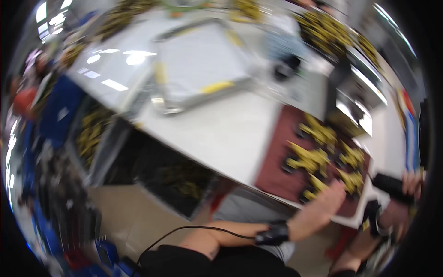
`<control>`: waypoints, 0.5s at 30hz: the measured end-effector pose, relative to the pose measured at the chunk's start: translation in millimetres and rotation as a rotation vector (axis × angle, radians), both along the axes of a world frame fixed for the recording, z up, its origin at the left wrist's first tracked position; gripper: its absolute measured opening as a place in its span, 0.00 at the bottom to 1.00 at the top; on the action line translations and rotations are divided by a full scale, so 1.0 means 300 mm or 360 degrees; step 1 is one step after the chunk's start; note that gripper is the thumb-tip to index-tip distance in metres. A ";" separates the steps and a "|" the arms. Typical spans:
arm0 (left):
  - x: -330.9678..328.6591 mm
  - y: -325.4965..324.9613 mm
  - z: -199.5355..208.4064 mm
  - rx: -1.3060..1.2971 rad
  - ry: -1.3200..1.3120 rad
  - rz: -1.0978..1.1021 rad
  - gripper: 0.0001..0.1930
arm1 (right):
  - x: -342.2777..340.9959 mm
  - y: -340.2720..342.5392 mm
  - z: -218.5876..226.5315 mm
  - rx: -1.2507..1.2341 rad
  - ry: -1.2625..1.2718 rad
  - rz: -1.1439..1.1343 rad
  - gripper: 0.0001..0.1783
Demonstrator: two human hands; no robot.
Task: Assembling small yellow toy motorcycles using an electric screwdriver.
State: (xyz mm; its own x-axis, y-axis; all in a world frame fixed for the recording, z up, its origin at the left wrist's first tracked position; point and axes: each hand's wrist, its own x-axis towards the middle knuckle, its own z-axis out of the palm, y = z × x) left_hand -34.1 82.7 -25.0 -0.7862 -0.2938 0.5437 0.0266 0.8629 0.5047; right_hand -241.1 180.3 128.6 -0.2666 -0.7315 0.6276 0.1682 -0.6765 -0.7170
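My left hand [320, 210] reaches over the near edge of a brown mat [271, 174], close beside a small yellow piece with black parts [315, 186]. Motion smears its fingers, and whether they touch or grip this piece is unclear. Several similar jagged yellow-and-black pieces [308, 158] lie on the mat. A black band with a cable circles my left wrist. At the right rim, my right hand [391, 216] is blurred beside a black cylindrical thing [391, 185]; its fingers cannot be made out. Other fingers [412, 183] rest on that cylinder, and whose they are is uncertain.
A shiny metal frame with yellow patches [217, 87] lies on the white table [217, 129]. Beyond the mat stands a box-like metal device [353, 108]. Heaps of yellow pieces [323, 32] lie at the back. Dark bins [175, 180] stand below the table's left side.
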 end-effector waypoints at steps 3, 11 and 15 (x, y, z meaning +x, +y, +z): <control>0.049 -0.073 0.036 0.0128 -0.0153 -0.0199 0.36 | 0.080 -0.148 0.033 0.0013 -0.0136 -0.0468 0.13; 0.137 -0.036 0.133 0.0173 0.0025 -0.0436 0.24 | -0.074 -0.390 0.085 0.0048 0.0089 -0.0622 0.14; 0.168 -0.036 0.135 0.0217 0.0070 -0.0407 0.18 | 0.006 -0.545 0.043 -0.0022 0.0067 -0.1054 0.11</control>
